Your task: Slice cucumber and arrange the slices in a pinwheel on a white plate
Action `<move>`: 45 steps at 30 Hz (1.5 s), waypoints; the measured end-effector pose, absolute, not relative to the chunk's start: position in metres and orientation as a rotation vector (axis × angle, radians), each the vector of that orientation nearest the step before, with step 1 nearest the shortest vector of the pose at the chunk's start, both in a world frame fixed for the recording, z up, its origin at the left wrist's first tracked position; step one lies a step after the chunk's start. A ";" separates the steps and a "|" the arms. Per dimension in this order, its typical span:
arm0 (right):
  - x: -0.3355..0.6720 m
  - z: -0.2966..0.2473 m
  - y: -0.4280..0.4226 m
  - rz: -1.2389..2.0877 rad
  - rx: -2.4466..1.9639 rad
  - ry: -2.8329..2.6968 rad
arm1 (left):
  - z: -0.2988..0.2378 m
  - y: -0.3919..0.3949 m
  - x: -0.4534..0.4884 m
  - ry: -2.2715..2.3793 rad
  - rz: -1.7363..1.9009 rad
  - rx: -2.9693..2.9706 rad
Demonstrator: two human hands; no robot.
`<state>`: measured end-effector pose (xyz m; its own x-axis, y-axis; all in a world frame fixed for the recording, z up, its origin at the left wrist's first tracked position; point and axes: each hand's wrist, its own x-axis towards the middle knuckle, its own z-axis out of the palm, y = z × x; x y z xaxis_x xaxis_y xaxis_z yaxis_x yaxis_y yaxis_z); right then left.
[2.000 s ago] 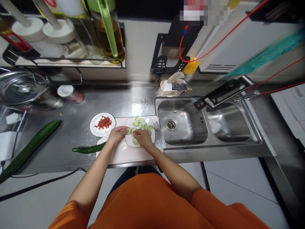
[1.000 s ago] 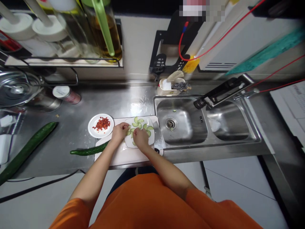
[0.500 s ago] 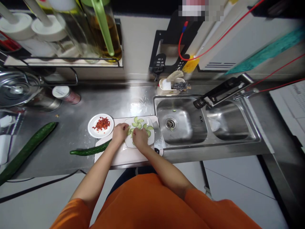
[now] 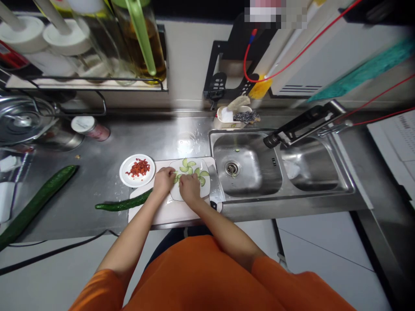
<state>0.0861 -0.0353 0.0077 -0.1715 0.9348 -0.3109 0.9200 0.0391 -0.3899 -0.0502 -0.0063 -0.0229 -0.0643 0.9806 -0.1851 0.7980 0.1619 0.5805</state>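
Observation:
A white plate (image 4: 206, 186) with several pale green cucumber slices (image 4: 199, 172) fanned on it rests on a white cutting board (image 4: 168, 214). My left hand (image 4: 164, 181) is at the plate's left edge, fingers curled and pinching at a slice. My right hand (image 4: 189, 188) covers the plate's near half, fingers bent down onto the slices. What sits under the fingertips is mostly hidden. A cut cucumber piece (image 4: 121, 204) lies at the board's left edge, beside my left wrist.
A small white dish of chopped red bits (image 4: 137, 169) stands left of the plate. A whole cucumber (image 4: 35, 203) lies far left. A double sink (image 4: 249, 166) with a black faucet (image 4: 301, 123) is to the right. A pink can (image 4: 89, 128) and a pot lid (image 4: 22, 119) sit at the back left.
Both hands have stayed over the plate, drawing slightly closer together and shifting a little left. The slices at the far side of the plate have not moved.

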 end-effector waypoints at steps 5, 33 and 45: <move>0.087 0.005 -0.039 0.814 -1.956 -2.292 | -0.024 -0.008 -0.050 1.902 0.473 1.683; 0.088 0.003 -0.042 0.768 -1.898 -2.410 | -0.023 -0.030 -0.055 1.708 0.672 1.815; 0.088 0.003 -0.042 0.762 -1.893 -2.430 | -0.020 -0.028 -0.055 1.717 0.481 1.875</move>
<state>0.0875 -0.0417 0.0030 -0.2878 0.9058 -0.3110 0.9211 0.1730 -0.3487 -0.0552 -0.0283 -0.0200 0.1213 0.9876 -0.1000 0.7919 -0.0355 0.6096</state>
